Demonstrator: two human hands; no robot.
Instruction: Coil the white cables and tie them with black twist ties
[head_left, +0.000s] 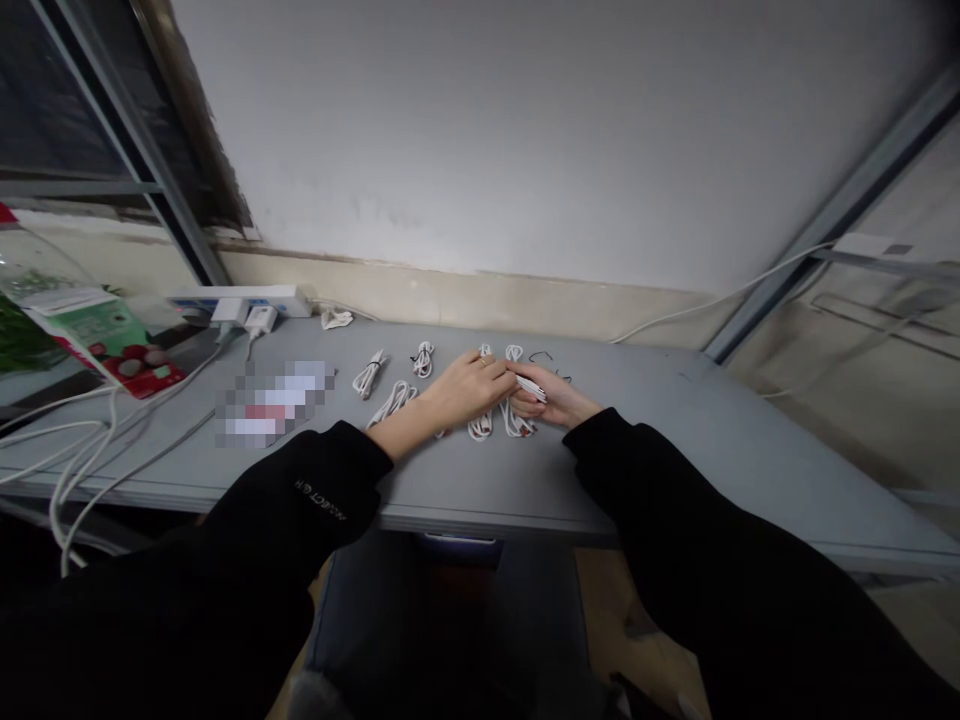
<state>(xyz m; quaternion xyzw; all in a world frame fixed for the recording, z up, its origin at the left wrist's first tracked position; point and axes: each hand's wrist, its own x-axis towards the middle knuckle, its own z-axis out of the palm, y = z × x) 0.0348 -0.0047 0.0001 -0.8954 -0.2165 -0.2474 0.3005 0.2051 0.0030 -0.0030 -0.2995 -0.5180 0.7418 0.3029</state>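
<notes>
Over the middle of the desk, my two hands meet around a folded white cable (531, 388). My right hand (556, 392) has its fingers closed round the bundle, and white strands show along the palm. Against its left end, the fingers of my left hand (478, 386) are bent and pressed together; their tips are partly hidden. Below and behind the hands lie coiled white cables (517, 424), partly covered. To the left are a looped cable (394, 398) under my left wrist, a tied bundle (370, 374) and a smaller tied bundle (423, 359).
Thin dark ties (541, 356) lie just beyond my right hand. A white power strip (262, 298) with plugged-in chargers stands at the back left, its cords trailing over the desk (645, 470). A blurred-out flat item (274, 405) and a green-red package (120, 345) are left.
</notes>
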